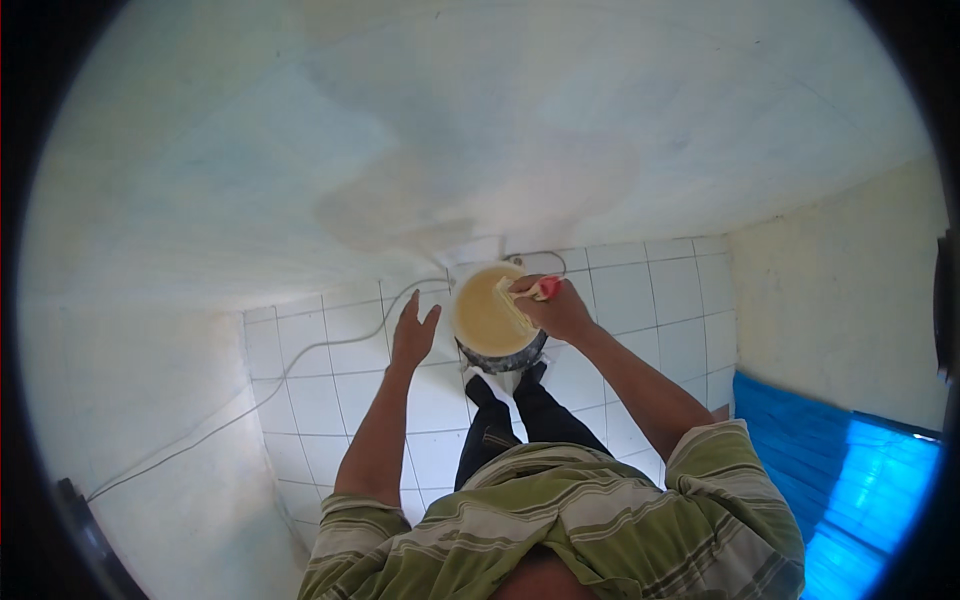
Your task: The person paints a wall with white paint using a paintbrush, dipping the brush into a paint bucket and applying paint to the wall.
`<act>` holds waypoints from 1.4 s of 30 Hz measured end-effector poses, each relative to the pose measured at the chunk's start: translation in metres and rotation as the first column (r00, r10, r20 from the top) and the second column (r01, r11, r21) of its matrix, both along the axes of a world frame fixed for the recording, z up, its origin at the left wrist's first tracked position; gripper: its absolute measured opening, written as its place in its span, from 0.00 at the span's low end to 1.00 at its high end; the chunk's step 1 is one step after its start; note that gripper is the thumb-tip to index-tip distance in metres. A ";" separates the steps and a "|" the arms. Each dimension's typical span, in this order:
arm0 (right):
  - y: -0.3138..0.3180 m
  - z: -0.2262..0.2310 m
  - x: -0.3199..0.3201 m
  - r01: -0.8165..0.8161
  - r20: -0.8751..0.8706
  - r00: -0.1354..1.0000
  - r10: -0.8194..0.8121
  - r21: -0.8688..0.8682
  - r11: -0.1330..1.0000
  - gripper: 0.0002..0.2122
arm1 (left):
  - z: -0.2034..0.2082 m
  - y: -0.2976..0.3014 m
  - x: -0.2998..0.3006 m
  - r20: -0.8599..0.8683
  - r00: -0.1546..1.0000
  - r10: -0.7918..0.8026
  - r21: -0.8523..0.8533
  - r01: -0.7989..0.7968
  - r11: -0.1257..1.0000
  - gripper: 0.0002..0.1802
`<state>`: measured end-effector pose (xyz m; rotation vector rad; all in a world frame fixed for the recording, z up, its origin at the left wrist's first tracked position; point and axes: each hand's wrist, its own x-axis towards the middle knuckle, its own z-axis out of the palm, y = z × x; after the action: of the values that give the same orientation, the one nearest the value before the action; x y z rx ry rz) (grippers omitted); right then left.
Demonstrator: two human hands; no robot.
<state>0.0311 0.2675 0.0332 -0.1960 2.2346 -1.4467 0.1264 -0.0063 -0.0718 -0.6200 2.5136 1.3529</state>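
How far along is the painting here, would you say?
Done: little that shows; the wall looks pale and blotchy, with a darker patch. In hand: the right hand dips a red-handled brush into the bucket of cream paint, while the left hand is open and free. Left: seemingly most of the wall.

The left hand (pixel 412 338) reaches out flat with its fingers spread and holds nothing, while the right hand (pixel 556 310) is curled tight in a fist, arm bent.

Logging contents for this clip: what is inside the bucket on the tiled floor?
The bucket holds pale yellow paint nearly to its rim. The right hand dips a brush with a red grip into it. The bucket's bottom is hidden under the paint.
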 end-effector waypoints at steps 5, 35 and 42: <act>-0.007 -0.041 0.022 -0.235 -0.125 0.955 0.269 0.235 0.943 0.11 | -0.064 0.031 0.033 0.182 0.982 0.045 0.113 -0.066 0.991 0.42; 0.029 -0.135 0.028 -0.751 0.023 0.489 0.872 0.521 0.407 0.17 | -0.069 0.150 0.026 0.186 0.852 0.488 0.480 -0.513 0.712 0.39; 0.036 -0.130 0.029 -0.751 -0.048 0.501 0.864 0.471 0.462 0.20 | -0.073 0.152 0.028 0.202 0.812 0.547 0.435 -0.575 0.693 0.40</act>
<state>0.0602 0.3031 -0.0968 -1.2392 2.0481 -0.4155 0.1543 0.1462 -0.1452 -1.3537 1.8603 2.0298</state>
